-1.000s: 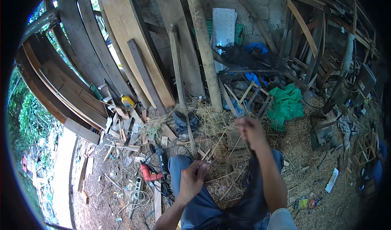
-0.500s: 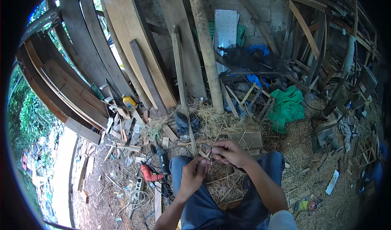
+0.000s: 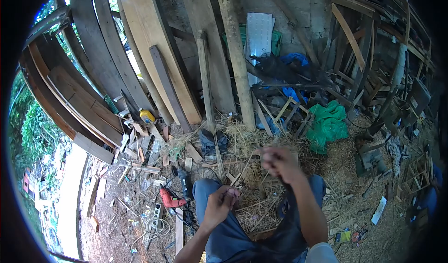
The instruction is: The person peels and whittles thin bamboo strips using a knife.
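My left hand (image 3: 222, 202) is closed in a pinch above my left knee. A thin pale strip, like split bamboo or wood (image 3: 238, 178), shows at its fingertips. My right hand (image 3: 280, 164) is raised over my right knee, apart from the left. Its fingers are curled and smeared by motion, and what they hold cannot be made out. Below and between the hands, straw-like shavings (image 3: 254, 218) cover the ground between my legs.
A red power drill (image 3: 171, 199) and an angle grinder (image 3: 185, 183) lie left of my knee, near a power strip (image 3: 157, 215) with cords. Boards (image 3: 154, 53) and a pole (image 3: 236, 62) lean ahead. A green plastic bag (image 3: 329, 123) lies to the right.
My right hand has moved away from the left, up and to the right. My left hand has stayed nearly in place, slightly lower, still pinched.
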### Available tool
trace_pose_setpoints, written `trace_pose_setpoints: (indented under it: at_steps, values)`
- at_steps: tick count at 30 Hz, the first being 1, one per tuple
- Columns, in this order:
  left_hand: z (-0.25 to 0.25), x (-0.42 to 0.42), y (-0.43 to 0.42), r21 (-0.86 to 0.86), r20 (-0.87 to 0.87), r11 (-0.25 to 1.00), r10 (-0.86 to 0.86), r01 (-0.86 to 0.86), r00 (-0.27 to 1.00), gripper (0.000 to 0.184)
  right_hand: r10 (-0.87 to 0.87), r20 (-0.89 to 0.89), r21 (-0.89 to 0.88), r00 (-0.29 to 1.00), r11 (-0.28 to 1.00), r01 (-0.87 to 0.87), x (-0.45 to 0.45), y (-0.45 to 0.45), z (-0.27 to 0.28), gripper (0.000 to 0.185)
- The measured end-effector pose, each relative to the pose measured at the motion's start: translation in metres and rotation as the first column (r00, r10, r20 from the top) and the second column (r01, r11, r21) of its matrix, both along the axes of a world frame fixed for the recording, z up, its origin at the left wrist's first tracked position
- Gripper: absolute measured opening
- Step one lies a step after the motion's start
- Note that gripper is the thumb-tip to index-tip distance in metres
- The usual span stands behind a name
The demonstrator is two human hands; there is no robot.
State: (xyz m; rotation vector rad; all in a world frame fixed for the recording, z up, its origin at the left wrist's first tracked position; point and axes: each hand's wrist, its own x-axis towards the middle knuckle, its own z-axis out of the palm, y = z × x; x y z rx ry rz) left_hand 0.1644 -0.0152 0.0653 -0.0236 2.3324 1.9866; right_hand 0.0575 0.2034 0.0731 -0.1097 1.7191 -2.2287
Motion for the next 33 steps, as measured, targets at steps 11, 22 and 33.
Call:
trace_pose_setpoints:
  at_steps: [11, 22, 33]
  values:
    - [0.006, 0.000, 0.008, -0.146, -0.096, 0.989, -0.014, 0.000, 0.995, 0.023, 0.069, 0.056, 0.052, 0.996, 0.996, -0.072, -0.008, -0.009, -0.010, 0.019]
    - [0.002, -0.009, 0.009, 0.090, -0.020, 0.995, -0.038, 0.040, 0.999, 0.021, 0.264, -0.041, 0.000, 0.964, 0.964, -0.264, 0.013, -0.019, -0.004, 0.022]
    - [0.007, -0.003, 0.014, 0.099, 0.035, 0.993, -0.072, 0.068, 0.997, 0.023, 0.164, 0.042, -0.025, 0.985, 0.986, -0.164, -0.011, -0.006, -0.009, 0.022]
